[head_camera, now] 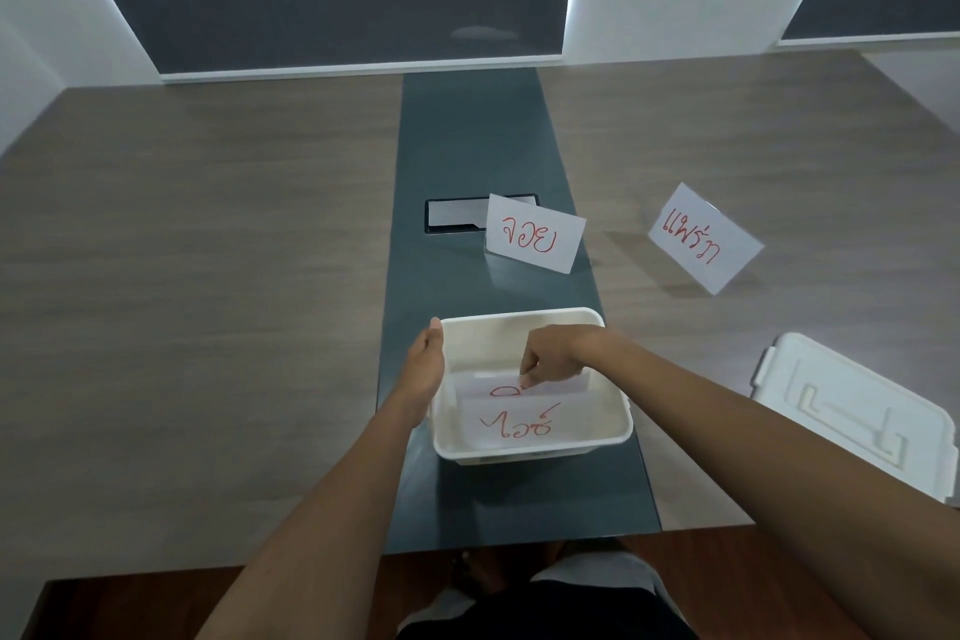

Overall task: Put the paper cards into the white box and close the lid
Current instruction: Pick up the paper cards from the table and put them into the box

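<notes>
The open white box (613, 426) stands on the dark centre strip near the table's front edge. Two paper cards with red writing lie inside it: a front card (514, 424) and a second card (550, 387) behind it. My right hand (553, 361) reaches down into the box, fingertips pinched on the second card's top edge. My left hand (426, 369) presses flat against the box's left wall. Beyond the box, one card (535, 234) stands on the strip and another card (704, 237) stands to the right. The white lid (852, 411) lies on the table at the right.
A black and silver cable hatch (454, 216) is set into the dark strip (467, 135) behind the nearer standing card. The wood-grain table (208, 250) extends left and right. Walls with dark panels rise behind the far edge.
</notes>
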### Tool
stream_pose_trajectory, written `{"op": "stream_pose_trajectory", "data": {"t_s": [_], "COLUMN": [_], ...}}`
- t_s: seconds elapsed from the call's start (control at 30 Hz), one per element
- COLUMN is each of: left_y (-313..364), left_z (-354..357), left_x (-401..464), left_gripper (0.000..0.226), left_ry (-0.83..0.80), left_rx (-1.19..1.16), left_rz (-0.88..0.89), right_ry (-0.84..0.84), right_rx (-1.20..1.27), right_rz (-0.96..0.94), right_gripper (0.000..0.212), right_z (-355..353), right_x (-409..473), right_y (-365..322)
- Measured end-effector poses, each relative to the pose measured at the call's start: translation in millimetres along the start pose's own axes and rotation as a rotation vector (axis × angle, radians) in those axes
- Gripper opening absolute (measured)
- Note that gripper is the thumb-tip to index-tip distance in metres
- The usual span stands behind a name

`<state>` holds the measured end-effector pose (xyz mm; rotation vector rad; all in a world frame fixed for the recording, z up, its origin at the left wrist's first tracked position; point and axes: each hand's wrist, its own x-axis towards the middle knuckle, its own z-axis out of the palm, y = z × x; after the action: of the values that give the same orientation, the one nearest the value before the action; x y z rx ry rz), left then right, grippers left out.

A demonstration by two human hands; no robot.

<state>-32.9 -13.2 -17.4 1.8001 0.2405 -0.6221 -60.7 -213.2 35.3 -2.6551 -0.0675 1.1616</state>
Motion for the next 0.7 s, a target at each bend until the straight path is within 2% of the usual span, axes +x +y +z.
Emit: {"op": "stream_pose_trajectory", "data": {"t_s": [0.4,0.53,0.7], "left_y": [3.5,4.7,8.6], "left_z": [2.1,3.5,6.1], "left_x": [-7.1,-10.1,-9.4], "left_gripper": [0.056,0.046,0.045], "left_ry": [0.035,0.044,0.072], "left_rx": [0.02,0.012,0.013], "left_rz": [0.019,0.028,0.071], "right_ry": [-0.186,-0.059,0.152], "right_rx": [0.054,0.124,0.309], "right_rz": [0.014,-0.036,-0.113], "right_gripper": [0.037,0.038,0.032], "right_z": [-4.1,-23.5,-59.8], "right_x": [-2.3,-8.8,-22.4], "right_y": [-4.8,-3.1,15.5]}}
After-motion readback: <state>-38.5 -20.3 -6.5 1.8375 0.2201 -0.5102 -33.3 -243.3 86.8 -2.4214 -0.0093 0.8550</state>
